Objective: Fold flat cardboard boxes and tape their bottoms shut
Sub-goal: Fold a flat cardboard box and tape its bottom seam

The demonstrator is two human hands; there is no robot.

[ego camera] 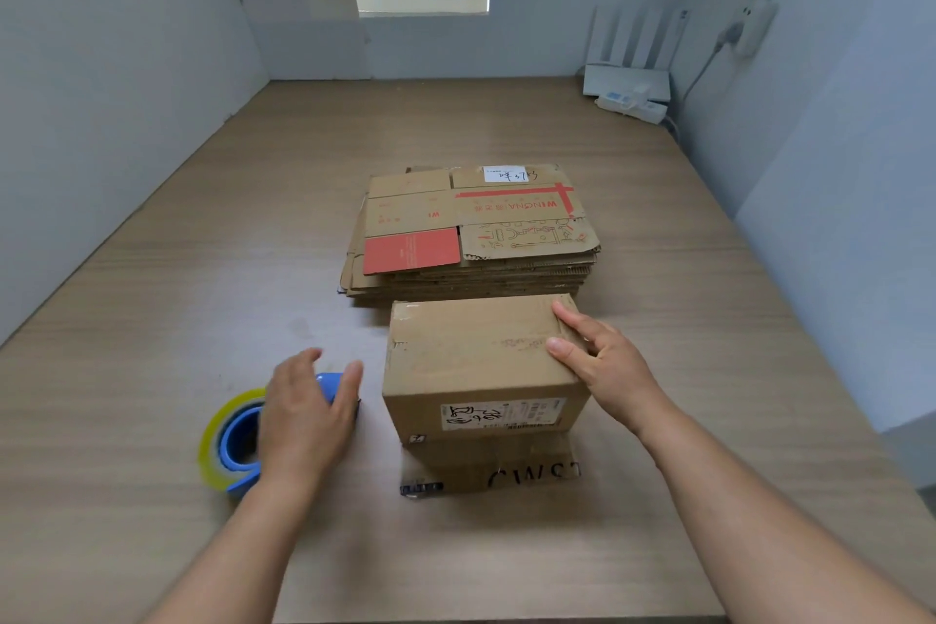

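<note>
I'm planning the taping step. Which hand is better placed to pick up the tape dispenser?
Left. The left hand is over the tape dispenser, its fingers reaching across it; the right hand rests on the folded box, on the far side from the dispenser, and likely steadies it.

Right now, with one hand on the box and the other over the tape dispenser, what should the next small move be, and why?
Probably close the left hand around the tape dispenser and bring it to the box. That hand lies over the dispenser without clearly gripping it, the right hand rests on the box's right edge, and no tape strip shows across its top.
</note>
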